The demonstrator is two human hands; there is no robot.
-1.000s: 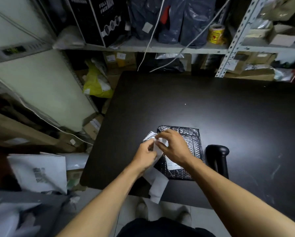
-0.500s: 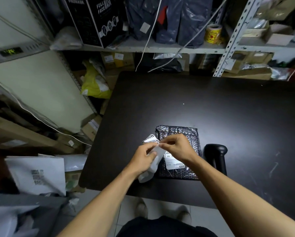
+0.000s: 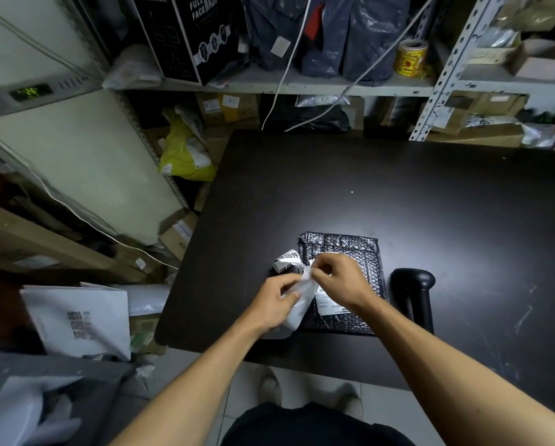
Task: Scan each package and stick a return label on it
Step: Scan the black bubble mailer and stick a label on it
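Head view: the return label, thin and floppy, is pinched at its edge by left hand and right hand; the black bubble mailer, judged light and soft, lies flat on the table.

Your two forearms come into the head view from the bottom edge, and both are bare: no sleeve reaches them, no watch, no band, no glove. Your left hand and your right hand are bare too, and I see no ring on the fingers that show. At the bottom middle you wear a dark, almost black garment; I cannot tell if it is a shirt or shorts. Under it, on the pale floor tiles, you have light-coloured shoes, grey-white and a little blurred.
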